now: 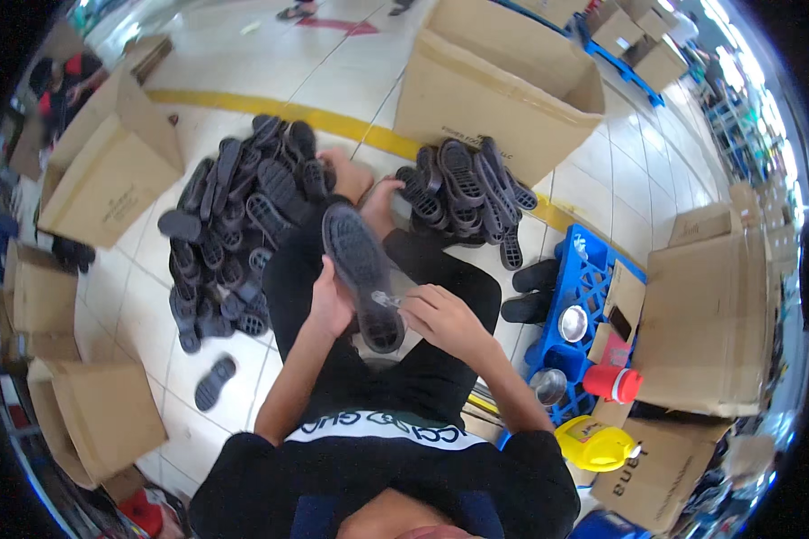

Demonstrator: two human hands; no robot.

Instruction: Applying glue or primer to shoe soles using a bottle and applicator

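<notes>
A dark shoe sole [358,247] with a gridded underside lies lengthwise over my lap. My left hand [332,303] grips its left edge, thumb on top. On the other side, my right hand [442,319] is closed around a small silvery tool [385,299], its tip against the sole near the narrower part; its exact kind is too small to make out. Beyond my left knee spreads a large pile of similar soles [234,207]. Past my feet, a smaller pile of soles [466,193] leans together. One single sole [215,382] rests apart on the tiles.
A big open carton [503,99] stands beyond the piles, with other cartons [108,180] at the left. At my right, a blue plastic pallet [548,346] carries metal bowls [573,323], a red jug [613,384] and a phone. Near it are a yellow jug [593,443] and black slippers [532,292].
</notes>
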